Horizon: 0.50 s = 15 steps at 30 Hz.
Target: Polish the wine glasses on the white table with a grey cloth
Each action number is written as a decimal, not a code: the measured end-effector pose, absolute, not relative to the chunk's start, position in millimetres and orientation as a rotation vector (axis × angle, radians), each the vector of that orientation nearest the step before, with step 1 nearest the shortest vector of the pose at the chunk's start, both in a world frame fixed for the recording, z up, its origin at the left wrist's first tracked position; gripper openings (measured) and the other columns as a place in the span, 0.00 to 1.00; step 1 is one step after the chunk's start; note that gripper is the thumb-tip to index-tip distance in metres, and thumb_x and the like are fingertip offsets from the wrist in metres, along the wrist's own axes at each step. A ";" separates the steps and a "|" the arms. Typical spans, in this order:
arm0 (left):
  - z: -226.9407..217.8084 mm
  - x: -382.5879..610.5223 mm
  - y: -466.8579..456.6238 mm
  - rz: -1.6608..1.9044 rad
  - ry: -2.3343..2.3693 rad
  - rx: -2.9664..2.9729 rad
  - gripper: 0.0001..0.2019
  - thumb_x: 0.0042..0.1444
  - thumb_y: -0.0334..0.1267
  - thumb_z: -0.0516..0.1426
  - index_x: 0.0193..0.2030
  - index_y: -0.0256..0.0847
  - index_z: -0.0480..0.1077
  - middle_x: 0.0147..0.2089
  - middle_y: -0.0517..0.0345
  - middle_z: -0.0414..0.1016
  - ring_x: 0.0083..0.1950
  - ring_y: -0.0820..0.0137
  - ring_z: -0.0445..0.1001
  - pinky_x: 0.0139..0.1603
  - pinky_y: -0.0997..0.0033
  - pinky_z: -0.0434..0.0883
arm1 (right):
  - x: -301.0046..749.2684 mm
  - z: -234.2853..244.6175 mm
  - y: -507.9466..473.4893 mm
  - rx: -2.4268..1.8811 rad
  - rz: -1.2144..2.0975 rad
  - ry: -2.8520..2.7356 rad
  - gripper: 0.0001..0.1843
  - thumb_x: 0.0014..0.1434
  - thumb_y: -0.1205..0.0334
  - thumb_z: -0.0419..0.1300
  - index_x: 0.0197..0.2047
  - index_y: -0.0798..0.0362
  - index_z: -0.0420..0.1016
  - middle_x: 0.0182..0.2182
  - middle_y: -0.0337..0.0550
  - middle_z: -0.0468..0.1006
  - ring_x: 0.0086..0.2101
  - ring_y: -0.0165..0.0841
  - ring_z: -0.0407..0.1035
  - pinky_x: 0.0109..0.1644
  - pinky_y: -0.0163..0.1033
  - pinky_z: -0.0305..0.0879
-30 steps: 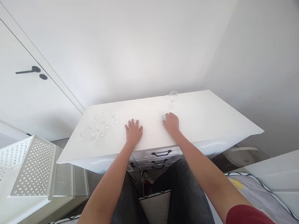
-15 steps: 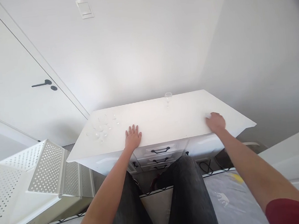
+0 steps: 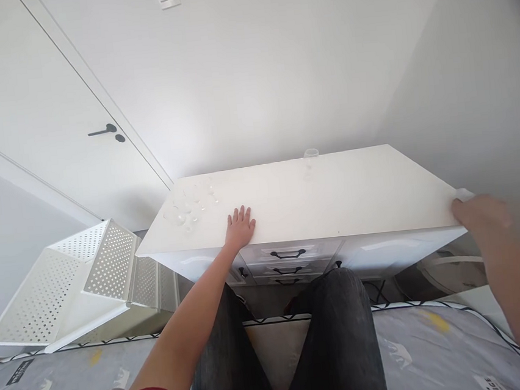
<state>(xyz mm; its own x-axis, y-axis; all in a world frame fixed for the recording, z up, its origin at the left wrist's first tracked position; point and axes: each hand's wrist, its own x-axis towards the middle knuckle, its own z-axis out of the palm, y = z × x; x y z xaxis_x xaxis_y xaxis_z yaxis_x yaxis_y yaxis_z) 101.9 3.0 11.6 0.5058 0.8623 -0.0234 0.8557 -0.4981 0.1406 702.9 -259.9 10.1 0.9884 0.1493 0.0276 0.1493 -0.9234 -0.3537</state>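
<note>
My left hand (image 3: 240,228) lies flat on the white cabinet top (image 3: 298,209), its fingers spread. Off the cabinet's right end, my right hand (image 3: 482,213) is closed on a small white tissue (image 3: 464,194), of which only a bit shows past the fingers. Whether it is paper or cloth I cannot tell. A single clear stemmed glass (image 3: 311,158) stands near the back edge. To the left of my left hand is a group of several clear glasses (image 3: 188,208), faint against the white surface.
White perforated baskets (image 3: 110,258) stand left of the cabinet. Drawers with black handles (image 3: 288,254) face my knees. A door with a black handle (image 3: 104,130) is at the left. Grey patterned bedding (image 3: 403,340) lies beneath me, and a round-rimmed object (image 3: 451,268) sits low at right.
My right hand has moved right with the tissue, from the cabinet top to beyond its right end. My left hand stays flat on the top. The view has shifted.
</note>
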 end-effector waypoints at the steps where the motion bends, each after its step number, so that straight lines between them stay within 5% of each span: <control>1: 12.3 101.9 3.1 0.069 1.494 2.611 0.35 0.76 0.53 0.36 0.84 0.41 0.47 0.87 0.53 0.39 0.87 0.52 0.39 0.86 0.41 0.43 | 703.9 11.5 -261.3 -2.783 0.044 -0.179 0.30 0.66 0.57 0.62 0.65 0.68 0.76 0.48 0.85 0.76 0.60 0.61 0.72 0.50 0.59 0.67; 5: 16.0 101.2 3.1 0.059 1.501 2.604 0.36 0.75 0.51 0.36 0.84 0.39 0.46 0.87 0.50 0.38 0.87 0.50 0.39 0.86 0.39 0.42 | 696.3 18.4 -259.4 -2.795 0.110 -0.094 0.32 0.69 0.59 0.60 0.67 0.76 0.72 0.53 0.88 0.74 0.64 0.59 0.68 0.55 0.57 0.65; 15: 19.3 94.2 2.2 0.051 1.502 2.589 0.36 0.75 0.52 0.36 0.85 0.40 0.46 0.87 0.54 0.38 0.87 0.52 0.39 0.86 0.41 0.41 | 691.6 14.1 -270.4 -2.812 0.127 -0.121 0.31 0.70 0.56 0.60 0.67 0.72 0.75 0.53 0.82 0.77 0.60 0.57 0.72 0.52 0.55 0.68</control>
<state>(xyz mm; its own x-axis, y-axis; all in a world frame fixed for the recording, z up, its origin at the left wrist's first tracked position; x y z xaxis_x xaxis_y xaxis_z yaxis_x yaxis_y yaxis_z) 94.2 2.2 19.3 0.4989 0.8655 -0.0448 0.8605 -0.4885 0.1446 691.6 -270.4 14.1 0.9924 0.0977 -0.0743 0.0689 -0.9445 -0.3212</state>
